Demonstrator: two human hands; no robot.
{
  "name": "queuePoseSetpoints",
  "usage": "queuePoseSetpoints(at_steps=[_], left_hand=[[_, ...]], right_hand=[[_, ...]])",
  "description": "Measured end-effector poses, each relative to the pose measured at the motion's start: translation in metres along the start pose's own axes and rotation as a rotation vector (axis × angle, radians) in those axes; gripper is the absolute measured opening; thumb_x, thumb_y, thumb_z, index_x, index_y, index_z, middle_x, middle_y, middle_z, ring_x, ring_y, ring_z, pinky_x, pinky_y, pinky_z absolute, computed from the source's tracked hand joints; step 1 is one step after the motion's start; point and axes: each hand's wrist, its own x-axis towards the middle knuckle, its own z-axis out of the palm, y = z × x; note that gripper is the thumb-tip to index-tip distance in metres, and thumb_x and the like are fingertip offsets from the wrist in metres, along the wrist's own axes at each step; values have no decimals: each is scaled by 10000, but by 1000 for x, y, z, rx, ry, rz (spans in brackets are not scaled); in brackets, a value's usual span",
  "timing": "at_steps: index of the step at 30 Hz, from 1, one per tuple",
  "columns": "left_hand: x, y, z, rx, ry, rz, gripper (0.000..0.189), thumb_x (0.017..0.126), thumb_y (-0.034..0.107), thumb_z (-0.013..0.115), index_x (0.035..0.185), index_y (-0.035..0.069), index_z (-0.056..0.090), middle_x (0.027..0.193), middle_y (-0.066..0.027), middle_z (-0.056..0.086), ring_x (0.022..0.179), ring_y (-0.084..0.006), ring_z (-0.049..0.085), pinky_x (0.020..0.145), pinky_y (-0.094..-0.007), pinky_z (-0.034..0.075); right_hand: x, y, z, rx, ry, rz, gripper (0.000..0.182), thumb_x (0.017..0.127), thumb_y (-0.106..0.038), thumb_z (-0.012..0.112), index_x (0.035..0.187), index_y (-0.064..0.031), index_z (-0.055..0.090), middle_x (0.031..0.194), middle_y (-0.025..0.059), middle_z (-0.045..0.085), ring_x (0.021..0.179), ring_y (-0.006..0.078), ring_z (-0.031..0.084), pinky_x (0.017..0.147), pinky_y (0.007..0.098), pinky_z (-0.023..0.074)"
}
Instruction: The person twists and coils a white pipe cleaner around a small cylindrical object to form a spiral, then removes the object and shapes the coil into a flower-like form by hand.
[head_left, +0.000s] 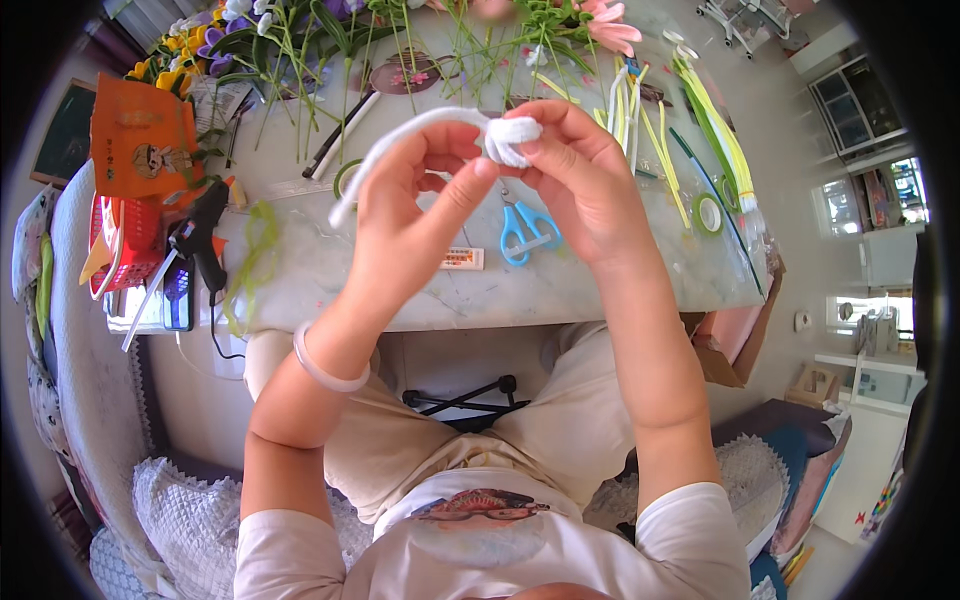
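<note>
Both hands are raised over the table (420, 296), working on a white fuzzy pipe cleaner (420, 120). Its right end is bent into a compact bundle of loops (514, 140). My right hand (581, 165) pinches that bundle between thumb and fingers. At the bundle's left side my left hand (420, 187) holds the stem with its fingertips, thumb pointing up toward the loops. The long free tail curves left over the back of my left hand. Below and between the hands lie blue-handled scissors (529, 232) and a small box or tube with writing (461, 259).
Pipe-cleaner flowers with green stems (300, 67) spread along the far side. At left are a black glue gun (201, 232), a red basket (127, 247), an orange bag (142, 142) and a phone (178, 296). Green tape (707, 213) and yellow-green pipe cleaners (720, 135) lie at right.
</note>
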Motion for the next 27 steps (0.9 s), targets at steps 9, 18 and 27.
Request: queuePoseSetpoints(at_steps=[9, 18, 27], left_hand=[[7, -9, -15, 114, -34, 268, 226, 766, 13, 715, 980, 2, 644, 948, -74, 664, 829, -136, 612, 749, -263, 488], [11, -3, -24, 288, -84, 308, 274, 738, -34, 678, 1009, -20, 636, 924, -62, 658, 778, -105, 552, 709, -249, 459], [9, 0, -15, 286, 11, 254, 275, 739, 15, 702, 1003, -9, 629, 782, -35, 648, 683, -83, 582, 649, -250, 496]], right_hand=[[-1, 7, 11, -352, -94, -353, 164, 833, -32, 660, 995, -11, 641, 999, 72, 634, 904, 138, 601, 805, 270, 497], [-3, -12, 16, -972, -149, -715, 163, 753, -10, 656, 916, -24, 656, 935, 111, 629, 787, 213, 615, 698, 272, 495], [-6, 7, 20, -534, 15, -459, 181, 833, -100, 680, 944, 19, 601, 922, 91, 642, 789, 127, 615, 721, 269, 516]])
